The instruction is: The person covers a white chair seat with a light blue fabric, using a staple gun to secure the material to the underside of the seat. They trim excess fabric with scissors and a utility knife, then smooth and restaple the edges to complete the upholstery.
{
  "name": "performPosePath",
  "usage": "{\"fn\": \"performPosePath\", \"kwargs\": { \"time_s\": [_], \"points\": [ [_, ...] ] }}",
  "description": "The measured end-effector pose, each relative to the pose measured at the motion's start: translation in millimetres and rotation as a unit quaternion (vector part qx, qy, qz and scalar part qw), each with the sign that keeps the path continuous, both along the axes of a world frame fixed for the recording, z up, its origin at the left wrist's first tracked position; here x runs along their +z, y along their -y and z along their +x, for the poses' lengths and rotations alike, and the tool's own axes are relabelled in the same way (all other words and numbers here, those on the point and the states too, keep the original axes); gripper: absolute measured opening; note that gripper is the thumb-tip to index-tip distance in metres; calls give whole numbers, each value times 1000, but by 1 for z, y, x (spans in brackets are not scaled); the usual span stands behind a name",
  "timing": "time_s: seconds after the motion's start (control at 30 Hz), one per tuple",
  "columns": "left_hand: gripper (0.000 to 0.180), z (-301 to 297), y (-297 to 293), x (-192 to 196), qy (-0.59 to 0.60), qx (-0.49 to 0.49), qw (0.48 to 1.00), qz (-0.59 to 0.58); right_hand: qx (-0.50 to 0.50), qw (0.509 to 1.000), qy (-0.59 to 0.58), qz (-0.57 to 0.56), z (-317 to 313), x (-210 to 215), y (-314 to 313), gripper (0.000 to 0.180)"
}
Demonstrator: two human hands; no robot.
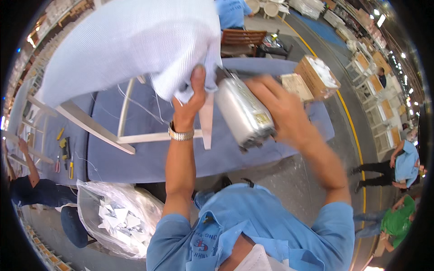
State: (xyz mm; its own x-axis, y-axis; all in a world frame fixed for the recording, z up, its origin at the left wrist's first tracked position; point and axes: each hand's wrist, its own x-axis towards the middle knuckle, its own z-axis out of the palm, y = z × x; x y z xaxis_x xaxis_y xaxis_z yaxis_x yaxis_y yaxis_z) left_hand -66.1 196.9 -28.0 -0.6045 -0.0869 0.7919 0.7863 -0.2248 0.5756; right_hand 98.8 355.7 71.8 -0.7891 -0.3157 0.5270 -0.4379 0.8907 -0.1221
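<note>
A chair with a pale wooden frame lies tipped on the blue-grey padded table. Light blue-white woven fabric covers its upper part, with loose threads hanging from the edge. My left hand, a metal watch on its wrist, is closed on the bunched fabric edge near a chair leg, thumb on top. Slightly blurred by motion, my right hand grips a silver staple gun. The tool's dark nose points at the fabric corner beside my left thumb; whether it touches cannot be made out.
Yellow-handled hand tools lie on the table's left part. A plastic bag of white scraps stands below its near edge. Cardboard boxes sit at the far right. A person in dark clothes works at the left; others stand right.
</note>
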Motion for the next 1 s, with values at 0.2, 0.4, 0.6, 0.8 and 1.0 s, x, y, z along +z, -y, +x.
{"fn": "performPosePath", "kwargs": {
  "time_s": [0.2,0.4,0.6,0.8,1.0],
  "points": [
    [47,1,4,3,21,8,998,-55,-225,957,153,-102,2,-196,-76,59],
    [56,24,7,22,71,62,989,-116,-238,909,281,-195,-50,-313,-56,58],
    [62,25,12,10,123,123,975,-141,110,563,126,-809,-120,-107,47,69],
    [68,42,4,19,176,130,964,-154,38,509,113,-852,-123,-65,74,68],
    [69,51,8,22,207,123,961,-137,-56,661,19,-748,-123,-78,81,59]
  ]
}}
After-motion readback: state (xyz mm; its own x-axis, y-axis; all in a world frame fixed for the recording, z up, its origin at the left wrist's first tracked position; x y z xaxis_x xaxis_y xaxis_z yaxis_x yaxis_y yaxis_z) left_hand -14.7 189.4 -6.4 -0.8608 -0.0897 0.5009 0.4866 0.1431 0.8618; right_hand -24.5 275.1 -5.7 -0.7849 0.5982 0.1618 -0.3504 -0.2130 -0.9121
